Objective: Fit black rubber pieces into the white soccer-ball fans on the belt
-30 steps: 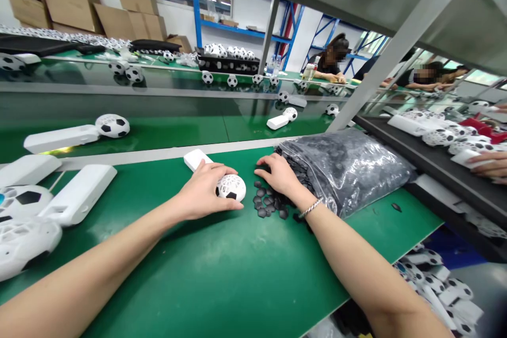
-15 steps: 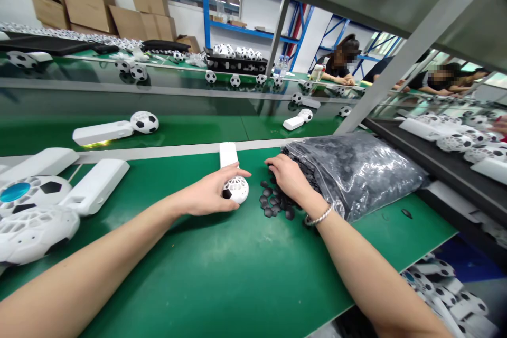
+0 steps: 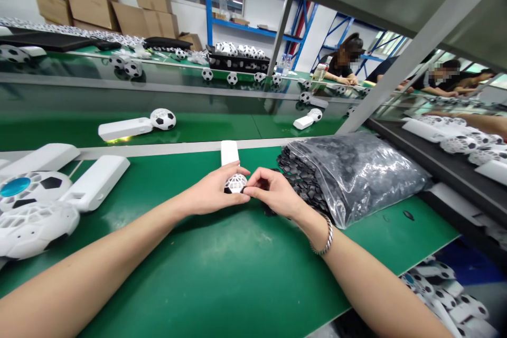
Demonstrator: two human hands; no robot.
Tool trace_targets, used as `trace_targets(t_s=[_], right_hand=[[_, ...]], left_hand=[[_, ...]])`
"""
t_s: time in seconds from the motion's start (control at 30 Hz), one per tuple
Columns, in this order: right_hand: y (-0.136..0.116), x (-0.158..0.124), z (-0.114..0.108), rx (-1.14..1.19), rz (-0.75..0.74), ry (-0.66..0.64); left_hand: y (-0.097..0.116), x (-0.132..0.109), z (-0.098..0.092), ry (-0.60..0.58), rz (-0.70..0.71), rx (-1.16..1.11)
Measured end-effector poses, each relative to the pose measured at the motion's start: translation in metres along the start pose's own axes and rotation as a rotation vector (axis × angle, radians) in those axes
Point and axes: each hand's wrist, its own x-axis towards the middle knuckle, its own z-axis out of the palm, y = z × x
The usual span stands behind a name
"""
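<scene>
A white handheld fan (image 3: 229,153) with a soccer-ball head (image 3: 236,184) lies on the green worktop, its handle pointing away from me. My left hand (image 3: 216,188) is closed around the left side of the ball head, thumb in front and fingers behind. With thumb and index finger my right hand (image 3: 272,191) pinches a small black piece (image 3: 244,189) against the head's right side; fingertips hide most of it. Just beyond that hand, loose black pieces (image 3: 301,174) spill from the mouth of a clear plastic bag (image 3: 368,171).
More soccer-ball fans (image 3: 37,222) are piled at my left. Beyond the worktop, a green conveyor (image 3: 237,127) carries other fans. A slanted metal post (image 3: 396,63) rises behind the bag, and a black rack (image 3: 443,169) with fans stands at right. People sit across the line.
My right hand has moved left from the black pieces to the ball head and now pinches one there. My left hand stays on the fan. Fans on the conveyor have shifted right.
</scene>
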Motion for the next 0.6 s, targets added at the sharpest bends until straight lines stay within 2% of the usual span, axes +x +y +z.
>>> trace_targets(t_s=[0.23, 0.5, 0.6], right_hand=[[0.0052, 0.0025, 0.0008, 0.092, 0.103, -0.034], [0.0013, 0.0061, 0.0069, 0.058, 0.054, -0.016], [-0.0011, 0.0098, 0.0013, 0.016, 0.022, 0.002]], left_hand=[[0.0025, 0.0011, 0.0036, 0.035, -0.028, -0.038], [0.0030, -0.0001, 0.0042, 0.036, 0.014, -0.017], [0.0031, -0.0004, 0.0047, 0.017, 0.015, -0.038]])
